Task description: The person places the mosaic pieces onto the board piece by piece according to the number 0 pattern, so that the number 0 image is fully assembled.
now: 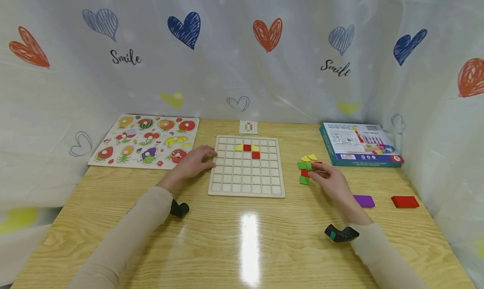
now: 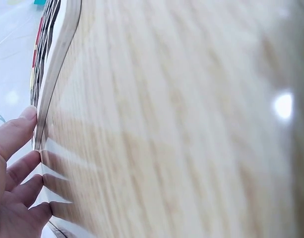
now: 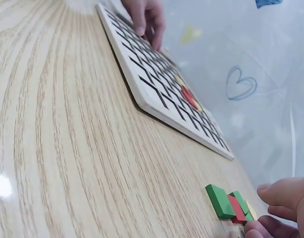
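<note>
A wooden grid board [image 1: 245,184] lies in the middle of the table. Near its top sit two yellow tiles around a red tile [image 1: 247,147], and another red tile [image 1: 256,155] lies just below them. My left hand [image 1: 194,162] rests flat on the table, its fingertips [image 2: 28,116] against the board's left edge [image 2: 55,84]. My right hand [image 1: 328,176] is at the right side of a small pile of green, red and yellow tiles [image 1: 307,168], its fingers [image 3: 278,196] curled beside the tiles [image 3: 228,202]. Whether it pinches a tile is hidden.
A flower peg puzzle [image 1: 145,141] lies at the back left and a small pattern card [image 1: 248,127] behind the board. A teal box [image 1: 357,144] stands at the back right. A purple block [image 1: 364,201] and a red block [image 1: 405,201] lie to the right. A heart-printed curtain surrounds the table.
</note>
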`<state>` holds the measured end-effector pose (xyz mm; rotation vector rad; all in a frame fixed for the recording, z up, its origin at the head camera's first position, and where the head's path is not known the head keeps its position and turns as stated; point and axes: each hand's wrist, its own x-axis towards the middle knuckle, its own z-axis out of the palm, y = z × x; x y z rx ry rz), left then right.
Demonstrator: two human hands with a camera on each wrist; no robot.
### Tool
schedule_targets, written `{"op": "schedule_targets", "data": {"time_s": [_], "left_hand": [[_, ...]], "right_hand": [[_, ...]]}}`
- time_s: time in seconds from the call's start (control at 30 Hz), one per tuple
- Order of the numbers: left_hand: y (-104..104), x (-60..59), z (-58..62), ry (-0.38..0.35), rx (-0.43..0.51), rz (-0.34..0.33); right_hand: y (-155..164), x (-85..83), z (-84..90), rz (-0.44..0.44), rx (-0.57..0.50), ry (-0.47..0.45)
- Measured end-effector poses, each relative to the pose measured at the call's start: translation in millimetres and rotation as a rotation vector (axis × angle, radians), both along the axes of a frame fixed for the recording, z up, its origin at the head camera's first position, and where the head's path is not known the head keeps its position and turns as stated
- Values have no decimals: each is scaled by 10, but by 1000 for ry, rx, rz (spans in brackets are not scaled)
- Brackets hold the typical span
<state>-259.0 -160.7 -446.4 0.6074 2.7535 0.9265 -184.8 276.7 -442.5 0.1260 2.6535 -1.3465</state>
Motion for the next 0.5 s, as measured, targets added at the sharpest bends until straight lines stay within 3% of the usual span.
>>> {"op": "schedule_targets", "data": {"time_s": [0.2,0.5], "left_hand": [[-11,-6,1,0,-3,2],[8,6,14,-5,-4,5]], "right_hand": [[-16,-13,-4,16,45,9],[-20,-69,-64,64,128,124]]}}
